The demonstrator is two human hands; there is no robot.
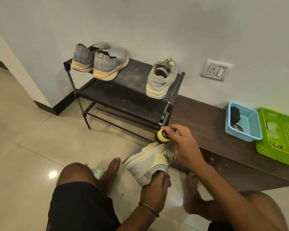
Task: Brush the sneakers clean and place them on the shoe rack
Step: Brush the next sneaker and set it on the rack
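I have the pale grey-and-yellow sneaker (148, 162) low in the near centre, my left hand (154, 187) pushed into its opening from below so the fingers are hidden inside and I cannot tell how they lie. My right hand (182, 144) curls round the yellow-backed brush (163, 135), whose dark bristles touch the shoe's far end. Its mate (162, 80) stands on the dusty black shoe rack (123, 87), right of a knitted blue-grey pair (100, 61).

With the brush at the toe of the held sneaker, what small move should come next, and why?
Probably a short stroke of the brush along the toe toward the laces. The right hand holds its bristles at the tip of the sneaker, which the left hand grips at the heel opening. Its mate already sits on the shoe rack.
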